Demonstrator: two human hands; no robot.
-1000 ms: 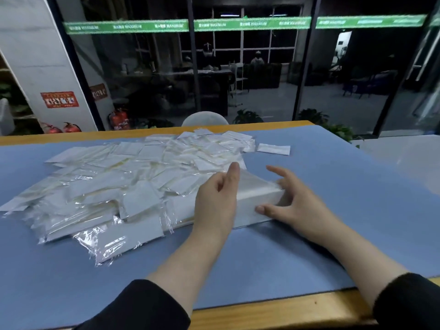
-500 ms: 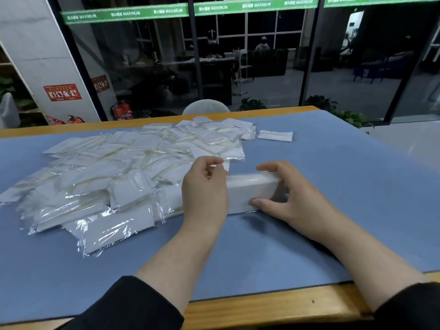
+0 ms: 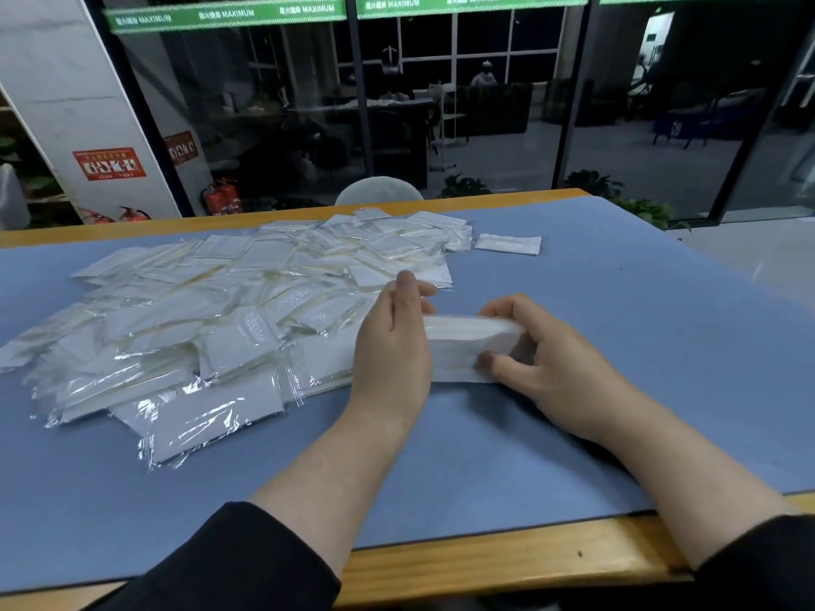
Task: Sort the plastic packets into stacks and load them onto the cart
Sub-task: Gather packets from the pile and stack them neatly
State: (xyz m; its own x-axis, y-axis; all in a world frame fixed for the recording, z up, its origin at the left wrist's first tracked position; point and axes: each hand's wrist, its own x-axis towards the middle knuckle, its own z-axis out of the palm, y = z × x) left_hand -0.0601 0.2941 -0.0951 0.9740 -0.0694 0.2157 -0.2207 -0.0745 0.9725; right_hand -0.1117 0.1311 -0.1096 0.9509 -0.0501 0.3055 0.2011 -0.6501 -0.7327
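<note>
Both hands clasp a squared stack of packets between them: my left hand stands on edge against the stack's left end, fingers curled over its far side, while my right hand curls round the right end, thumb pressing the near face and fingers hooked over the top. I see the stack near the middle of the table; whether its lower edge touches the blue mat I cannot tell. In order of extent: the wooden table, of which a tan border shows at the near and far edges; the blue mat covering most of its top; the loose heap of packets, clear plastic sleeves with white contents, spread across the left and centre of the mat and touching the stack's left side behind my left hand; one packet at the heap's near edge, lying flat and glossy toward me; a single stray packet, lying flat just beside the heap's far right corner. Black sleeves cover both forearms near the bottom edge. Beyond the table stand a pale chair back, dark glass panels, and red fire extinguishers at a white pillar.
</note>
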